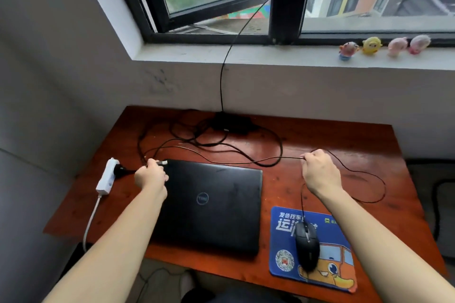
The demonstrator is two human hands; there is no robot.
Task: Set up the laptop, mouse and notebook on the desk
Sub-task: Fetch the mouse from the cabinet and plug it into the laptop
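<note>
A black laptop (pixel 211 204) lies closed on the reddish wooden desk (pixel 332 140). To its right a black wired mouse (pixel 306 246) rests on a blue printed mouse pad (pixel 283 241). My left hand (pixel 151 174) pinches the mouse cable's USB plug (pixel 163 162) just above the laptop's far left corner. My right hand (pixel 318 170) grips the thin mouse cable (pixel 248 158), which stretches between both hands. No notebook is in view.
A white power strip (pixel 105 176) with a black plug lies at the desk's left edge. A black power brick (pixel 231 122) and tangled cables sit at the back by the wall. Several small plush toys (pixel 384 45) line the windowsill.
</note>
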